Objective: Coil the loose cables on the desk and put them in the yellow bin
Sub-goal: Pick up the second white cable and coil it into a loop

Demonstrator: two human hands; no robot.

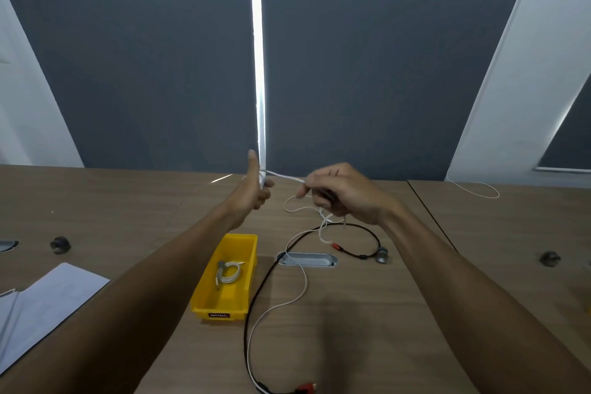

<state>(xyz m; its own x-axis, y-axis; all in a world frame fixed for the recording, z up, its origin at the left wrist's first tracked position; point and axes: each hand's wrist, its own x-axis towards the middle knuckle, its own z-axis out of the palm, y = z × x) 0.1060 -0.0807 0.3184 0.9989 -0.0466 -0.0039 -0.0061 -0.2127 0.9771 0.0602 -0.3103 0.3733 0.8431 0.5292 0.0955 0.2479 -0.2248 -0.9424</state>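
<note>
Left hand (pixel 256 189) and right hand (pixel 339 192) both pinch the white cable (pixel 284 176) taut above the table (pixel 351 313); yellow bin (pixel 204 293) holds one coiled cable (pixel 228 273).

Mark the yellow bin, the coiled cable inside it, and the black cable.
yellow bin (pixel 204 285), head view, on its left wall.
coiled cable (pixel 228 272), head view, on the white loops.
black cable (pixel 256 291), head view, on its mid-length beside the bin.
</note>
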